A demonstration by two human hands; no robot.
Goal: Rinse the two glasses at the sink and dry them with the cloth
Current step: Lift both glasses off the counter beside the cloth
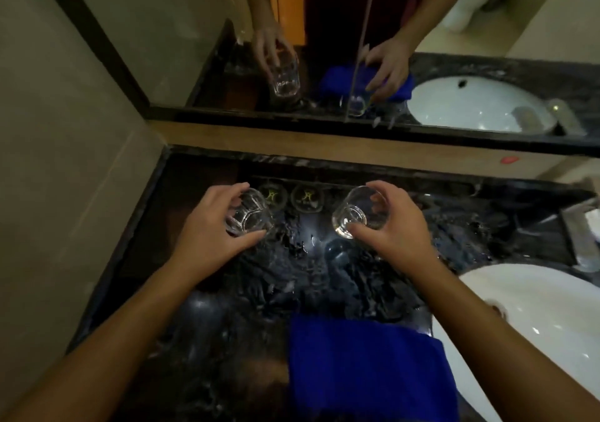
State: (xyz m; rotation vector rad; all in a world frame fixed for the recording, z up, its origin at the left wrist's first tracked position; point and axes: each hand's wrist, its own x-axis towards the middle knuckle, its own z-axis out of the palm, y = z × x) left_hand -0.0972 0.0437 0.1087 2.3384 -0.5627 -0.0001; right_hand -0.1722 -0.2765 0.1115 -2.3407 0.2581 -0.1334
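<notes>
Left of the sink [532, 295], over the dark stone counter [324, 275], each hand carries one glass, and the chief risk I judge is a slip: both glasses are held by fingertips alone, with nothing under their bases, so a wet or loosened finger could drop one onto the hard stone and chip or shatter it. The left hand [207, 227] holds the left glass [250, 215] furthest from the sink; its fingers curl over the far rim and its thumb presses the near side, the grip closed round the wall, the glass tilted. The right hand [389, 223] holds the right glass [357, 214] nearer the sink, tipped so its mouth faces away from the person; the thumb lies along the near lower edge and the fingers hook over the upper rim, a pinch rather than a full wrap, which looks the less secure of the two. Carrying both toward the sink at once could knock them together or against the basin's edge, since neither hand is free to steady the other. The cloth [367, 373] lies folded on the counter just left of the sink, at the near edge between the forearms; an arm sweeping across could drag it off or into the basin. Whether either glass is wet I cannot tell.
</notes>
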